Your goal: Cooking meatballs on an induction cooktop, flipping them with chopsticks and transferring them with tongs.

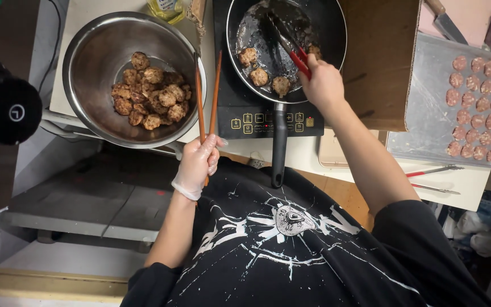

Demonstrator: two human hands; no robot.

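- Black frying pan sits on an induction hob, seen from above; a few browned patties lie along its near edge in dark oil.
- Right hand is bare and closed around red-handled tongs, whose tips reach into the pan among the patties. Whether the tips grip a patty cannot be told.
- Left hand, in a thin clear glove, is closed around long wooden chopsticks that point up over the rim of a steel bowl heaped with cooked patties.
- Tray of raw pink patties lies on the bench at the right, well apart from the pan.
- Risks, as a judgement: the bare hand hovers just over hot oil, so a dropped patty could splash and burn it.
- Pan's handle juts toward the body; a nudge could tip the pan.
- Chopsticks held loosely over the bowl could slip in.
- Patties left waiting could scorch.
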